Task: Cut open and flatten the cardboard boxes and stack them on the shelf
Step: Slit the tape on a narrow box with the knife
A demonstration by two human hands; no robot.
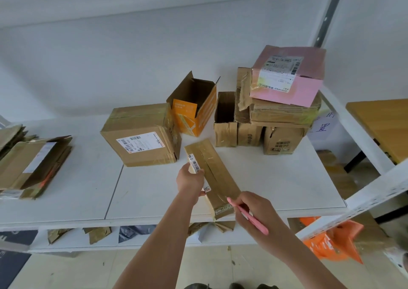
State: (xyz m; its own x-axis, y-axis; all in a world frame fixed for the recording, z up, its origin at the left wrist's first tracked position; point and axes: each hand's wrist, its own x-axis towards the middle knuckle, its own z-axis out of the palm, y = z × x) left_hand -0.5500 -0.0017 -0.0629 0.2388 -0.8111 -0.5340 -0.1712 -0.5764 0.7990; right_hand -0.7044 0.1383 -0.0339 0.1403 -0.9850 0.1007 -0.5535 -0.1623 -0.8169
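Head view: we're looking down at a white shelf [154, 191], panel seam running front to back left of centre. We're seeing open white surface between the flattened cardboard stack [33, 165] at the left edge and the sealed brown box [141, 134], and more open room front right, toward the shelf's front edge.

Left hand [191, 181] is gripping the long narrow box [213, 176] at its left side, fingers wrapped round the labelled edge. The box is lying diagonally near the front of the shelf, near end overhanging the front edge; glossy brown tape strips are running along its length, barcode label on the side.

Right hand [257, 213] is pinching a pink cutter [247, 214] pen-style, tip sitting at the box's near right corner.

Behind: orange box [194, 112] standing with flaps open, matte inside. To the right, crumpled taped brown boxes [265, 123] are piled, a pink carton [289, 77] with a white shipping label sitting on top, tilted. Perforated steel upright [375, 191] is framing the right corner.
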